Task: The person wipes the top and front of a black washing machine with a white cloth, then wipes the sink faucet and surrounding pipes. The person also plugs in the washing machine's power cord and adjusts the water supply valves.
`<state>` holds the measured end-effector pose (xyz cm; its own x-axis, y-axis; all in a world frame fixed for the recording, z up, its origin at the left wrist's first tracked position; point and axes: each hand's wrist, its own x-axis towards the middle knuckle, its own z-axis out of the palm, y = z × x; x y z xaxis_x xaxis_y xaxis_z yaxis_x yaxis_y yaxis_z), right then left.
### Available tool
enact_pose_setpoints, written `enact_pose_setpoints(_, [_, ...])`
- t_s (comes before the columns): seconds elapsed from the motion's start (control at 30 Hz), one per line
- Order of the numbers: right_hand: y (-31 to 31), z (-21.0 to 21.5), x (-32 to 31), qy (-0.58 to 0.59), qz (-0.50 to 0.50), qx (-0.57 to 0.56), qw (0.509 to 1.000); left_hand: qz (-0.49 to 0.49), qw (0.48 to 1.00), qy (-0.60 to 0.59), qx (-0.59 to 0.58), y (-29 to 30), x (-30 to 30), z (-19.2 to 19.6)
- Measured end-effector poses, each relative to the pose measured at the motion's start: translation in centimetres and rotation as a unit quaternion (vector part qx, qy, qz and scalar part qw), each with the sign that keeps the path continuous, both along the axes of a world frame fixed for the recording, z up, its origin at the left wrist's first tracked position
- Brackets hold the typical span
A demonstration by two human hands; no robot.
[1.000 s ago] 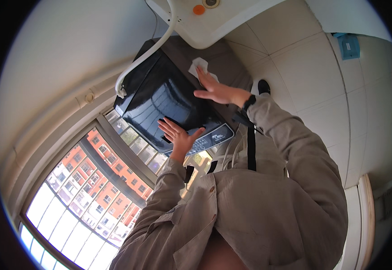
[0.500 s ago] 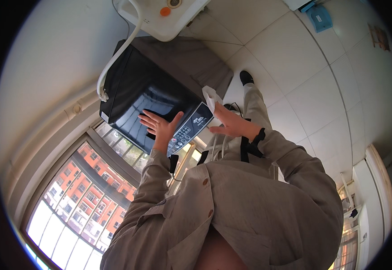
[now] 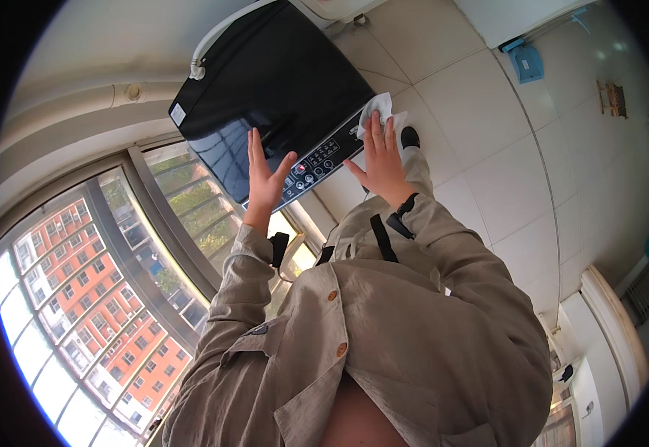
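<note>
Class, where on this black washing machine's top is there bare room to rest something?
The dark lid is bare beyond the left hand, up to the hose corner. The control panel is crowded between both hands; the right hand presses a white cloth.

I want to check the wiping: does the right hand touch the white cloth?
Touching. The head view shows the right hand pressed flat on the white cloth.

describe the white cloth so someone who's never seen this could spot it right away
Find the black top-loading washing machine by the window. Along its front edge runs a control panel with round buttons. The white cloth sits at that panel's right end under the right hand, the only crumpled white thing there.
</note>
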<state>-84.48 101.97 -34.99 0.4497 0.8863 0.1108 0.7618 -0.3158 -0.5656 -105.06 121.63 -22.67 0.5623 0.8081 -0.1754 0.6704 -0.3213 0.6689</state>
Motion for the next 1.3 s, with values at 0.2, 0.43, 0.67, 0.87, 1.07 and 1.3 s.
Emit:
enact_pose_setpoints(0.2, [0.1, 1.4, -1.5, -0.014, 0.138, -0.045, 0.989, 0.031, 0.995, -0.018, -0.090, -6.7, -9.0, 2.0])
enact_pose_setpoints(0.43, [1.3, -0.2, -0.7, -0.039, 0.012, -0.030, 0.999, 0.023, 0.995, -0.009, -0.099, -9.9, -14.8, 0.0])
enact_pose_setpoints(0.67, [1.6, 0.6, -7.8, -0.009, 0.144, -0.039, 0.989, 0.023, 0.993, -0.018, -0.111, -12.0, -16.0, 0.1])
enact_pose_setpoints(0.87, [0.2, 0.9, 2.7, -0.113, 0.058, -0.110, 0.986, 0.058, 0.989, -0.030, -0.133, -12.7, -17.7, -0.6])
enact_pose_setpoints(1.07, [3.1, 2.0, -8.6, -0.027, 0.179, -0.058, 0.982, 0.076, 0.984, 0.031, -0.157, -13.7, -18.5, -1.2])
enact_pose_setpoints(1.3, [2.6, 2.0, -7.6, -0.023, 0.265, -0.020, 0.964, 0.075, 0.982, 0.048, -0.169, -14.3, -18.2, -0.7])
